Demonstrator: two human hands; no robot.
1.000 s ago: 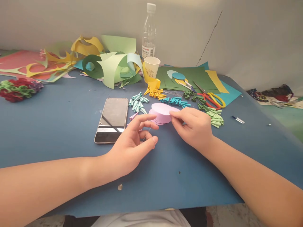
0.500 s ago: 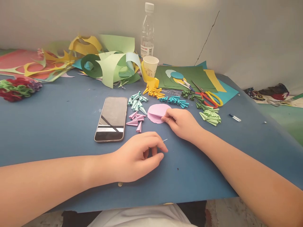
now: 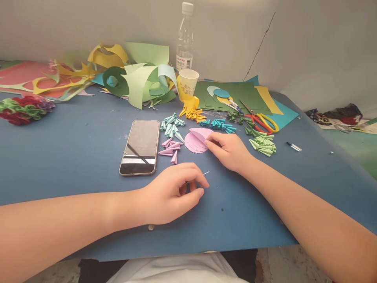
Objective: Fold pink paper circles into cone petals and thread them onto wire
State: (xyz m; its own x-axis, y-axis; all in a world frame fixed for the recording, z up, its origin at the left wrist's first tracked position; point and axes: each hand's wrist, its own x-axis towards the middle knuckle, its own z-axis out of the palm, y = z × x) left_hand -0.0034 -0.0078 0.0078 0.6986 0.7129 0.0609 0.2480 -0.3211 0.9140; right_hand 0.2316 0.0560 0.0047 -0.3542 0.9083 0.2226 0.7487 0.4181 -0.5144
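Paper discs (image 3: 193,147), pink and loosely piled, are seen in the head view lying on the blue table (image 3: 88,157), just right of some pink cones (image 3: 171,148). The top disc (image 3: 202,133) is tilted up from the pile, its right edge pinched by the right hand (image 3: 228,151). By the left hand (image 3: 176,192), set apart and nearer the table's front edge, a thin pale stick (image 3: 206,173) is held in curled fingers; how firmly cannot be told. A light pinch, close to the rim, seems best used, so that the paper is not creased. Only one sheet should be peeled away, the rest being left flat, and the blue cones (image 3: 219,125) just behind should not be brushed.
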